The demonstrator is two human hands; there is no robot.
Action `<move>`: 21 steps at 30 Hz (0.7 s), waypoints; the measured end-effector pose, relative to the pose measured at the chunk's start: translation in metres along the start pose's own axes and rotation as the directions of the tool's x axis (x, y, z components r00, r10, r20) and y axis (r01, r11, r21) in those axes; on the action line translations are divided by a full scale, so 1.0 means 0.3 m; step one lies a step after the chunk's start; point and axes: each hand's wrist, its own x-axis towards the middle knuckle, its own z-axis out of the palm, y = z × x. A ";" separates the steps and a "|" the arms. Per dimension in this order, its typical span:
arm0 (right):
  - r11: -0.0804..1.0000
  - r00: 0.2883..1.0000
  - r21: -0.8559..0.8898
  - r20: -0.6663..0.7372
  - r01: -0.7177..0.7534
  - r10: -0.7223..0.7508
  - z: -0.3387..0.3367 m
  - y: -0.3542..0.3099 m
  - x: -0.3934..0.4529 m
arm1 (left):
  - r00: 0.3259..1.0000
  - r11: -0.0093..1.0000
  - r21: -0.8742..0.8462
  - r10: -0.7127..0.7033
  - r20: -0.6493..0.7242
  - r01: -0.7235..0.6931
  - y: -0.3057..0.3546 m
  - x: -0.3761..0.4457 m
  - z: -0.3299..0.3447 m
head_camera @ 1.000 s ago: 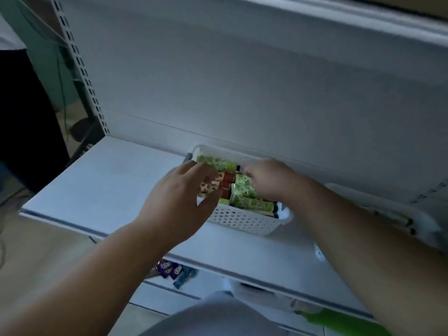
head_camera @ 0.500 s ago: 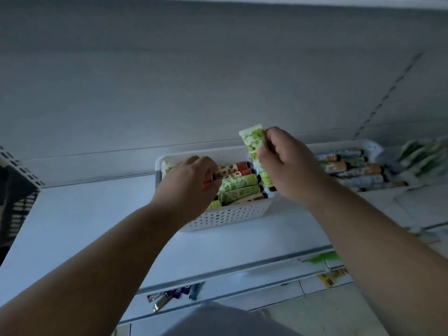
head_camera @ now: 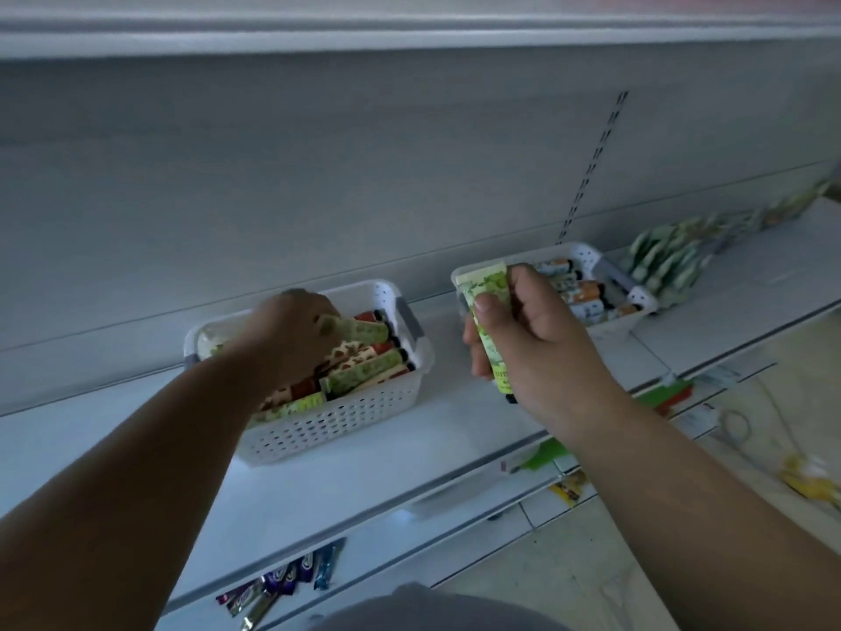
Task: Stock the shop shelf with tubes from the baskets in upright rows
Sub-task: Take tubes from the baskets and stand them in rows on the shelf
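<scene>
A white perforated basket [head_camera: 336, 421] on the shelf [head_camera: 455, 430] holds several green and red patterned tubes lying flat. My left hand [head_camera: 286, 330] reaches into it, fingers curled round a green tube [head_camera: 359, 327]. My right hand [head_camera: 528, 339] holds another green tube [head_camera: 489, 311] upright, cap down, above the shelf between the two baskets. A second white basket [head_camera: 591, 257] further right holds orange-capped tubes [head_camera: 582, 291].
A row of pale green tubes [head_camera: 669, 261] stands on the shelf at the far right. The shelf's back panel rises behind the baskets, with an upper shelf overhead. Wrapped snack bars [head_camera: 282, 585] lie on a lower shelf. The floor shows at the lower right.
My right hand lifted a green tube out of the left basket and carried it right. My left hand dug deeper into the basket and took hold of a tube. My view swung rightward.
</scene>
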 end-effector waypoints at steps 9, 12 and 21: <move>0.991 0.994 0.112 -0.085 0.071 -0.062 -0.341 0.097 -0.081 | 0.899 0.776 -0.582 -0.046 -0.435 -0.242 0.528 -0.190 0.093; 0.998 0.993 0.050 -0.110 0.048 -0.042 -0.570 0.149 -0.148 | 0.938 0.645 -0.721 -0.018 -0.346 -0.253 0.797 -0.192 0.207; 0.993 0.968 -0.118 -0.248 0.009 -0.039 -1.199 0.281 -0.162 | 0.973 0.570 -0.790 0.100 -0.207 -0.227 1.451 -0.066 0.434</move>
